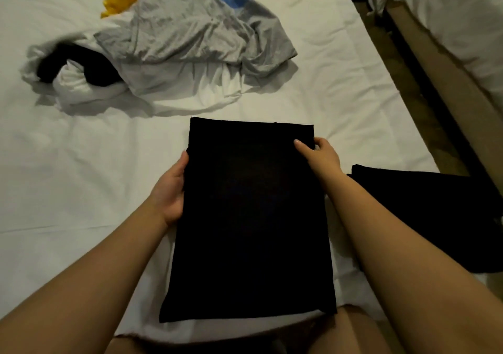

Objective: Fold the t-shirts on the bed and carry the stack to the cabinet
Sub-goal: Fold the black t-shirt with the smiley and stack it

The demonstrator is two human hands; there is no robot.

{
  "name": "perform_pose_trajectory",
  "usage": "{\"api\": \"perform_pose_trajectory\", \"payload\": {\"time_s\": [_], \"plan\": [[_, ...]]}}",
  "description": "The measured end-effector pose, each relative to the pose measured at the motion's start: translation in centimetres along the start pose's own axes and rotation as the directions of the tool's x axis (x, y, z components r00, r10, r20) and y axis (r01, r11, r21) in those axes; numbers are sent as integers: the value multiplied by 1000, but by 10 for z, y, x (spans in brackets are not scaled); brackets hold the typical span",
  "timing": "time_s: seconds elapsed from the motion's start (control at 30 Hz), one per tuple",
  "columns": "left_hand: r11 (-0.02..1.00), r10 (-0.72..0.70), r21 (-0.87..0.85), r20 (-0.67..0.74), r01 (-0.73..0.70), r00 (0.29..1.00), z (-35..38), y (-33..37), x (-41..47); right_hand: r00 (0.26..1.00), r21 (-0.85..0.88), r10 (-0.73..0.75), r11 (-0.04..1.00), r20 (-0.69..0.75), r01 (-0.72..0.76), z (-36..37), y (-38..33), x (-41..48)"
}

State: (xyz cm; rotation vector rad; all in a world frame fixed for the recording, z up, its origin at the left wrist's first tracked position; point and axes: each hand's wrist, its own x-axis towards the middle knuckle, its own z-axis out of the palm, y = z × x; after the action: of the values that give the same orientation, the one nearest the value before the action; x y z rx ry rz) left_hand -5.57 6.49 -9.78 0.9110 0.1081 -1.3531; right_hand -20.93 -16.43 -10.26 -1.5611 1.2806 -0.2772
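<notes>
Head: smooth rectangular black t-shirt point(249, 217)

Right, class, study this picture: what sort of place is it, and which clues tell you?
Most likely a bedroom, perhaps a twin hotel room: a white-sheeted bed, a second bed across a narrow gap, and a folded black t-shirt and a heap of unfolded clothes lying on the nearer one.

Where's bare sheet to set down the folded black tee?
Widest: sheet left of the held black tee, below the unfolded pile. Also right of that pile, toward the bed edge. Crowded: near right, by the folded black garment.
</notes>
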Motion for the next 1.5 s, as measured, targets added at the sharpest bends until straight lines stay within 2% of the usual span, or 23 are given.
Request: {"api": "perform_pose_trajectory", "payload": {"time_s": [0.1,0.23,0.33,0.4,0.53,0.6,0.7,0.77,0.83,0.9,0.97,1.03,1.13,1.27,1.4,1.43,1.5], "plan": [[998,-25,57,6,25,1000,-2,-2,1,1000,11,30,999,-3,-30,0,7,0],[998,-63,0,76,63,995,-5,0,4,1000,-20,-12,1000,2,12,1,3,2],[999,-34,-40,3,34,999,0,1,8,991,-12,-103,995,-90,102,3,-5,7],[1000,-14,-27,-34,13,999,-1,-1,10,991,-6,-92,996,-93,91,4,-4,8],[998,12,60,-73,-8,997,-1,-8,1,1000,45,3,999,-23,-2,2,4,-4],[994,-17,109,-89,27,996,-2,-14,-9,1000,56,23,998,-15,-22,-2,8,-18],[974,27,228,-138,5,990,-5,-28,-27,999,-35,-19,999,-34,18,-5,23,-57],[928,137,363,-130,-81,982,-9,-39,-44,999,-100,-43,994,-19,41,-7,39,-93],[855,188,509,-115,-105,975,-11,-51,-66,999,-158,-52,986,-11,49,-9,60,-129],[759,205,646,-126,-76,971,-14,-65,-90,998,-181,-50,983,-43,41,-12,82,-159],[648,260,762,-199,-17,945,-16,-80,-111,999,-207,-27,978,-45,17,-18,102,-183],[513,358,857,-266,50,895,-18,-94,-127,1000,-261,4,965,12,-1,-26,121,-202],[334,487,935,-283,123,826,-28,-119,-150,996,-313,-23,949,89,50,-41,139,-222],[343,599,939,-246,33,762,-39,-138,-167,987,-208,-123,968,99,141,-50,138,-236],[431,536,891,-121,-146,836,-31,-134,-179,969,-125,-229,963,94,240,-52,133,-254],[418,512,897,-102,-144,853,-29,-133,-183,966,-108,-237,963,103,248,-52,132,-257],[342,489,933,-75,-112,869,-27,-130,-191,955,-181,-279,939,104,294,-49,131,-262]]}}
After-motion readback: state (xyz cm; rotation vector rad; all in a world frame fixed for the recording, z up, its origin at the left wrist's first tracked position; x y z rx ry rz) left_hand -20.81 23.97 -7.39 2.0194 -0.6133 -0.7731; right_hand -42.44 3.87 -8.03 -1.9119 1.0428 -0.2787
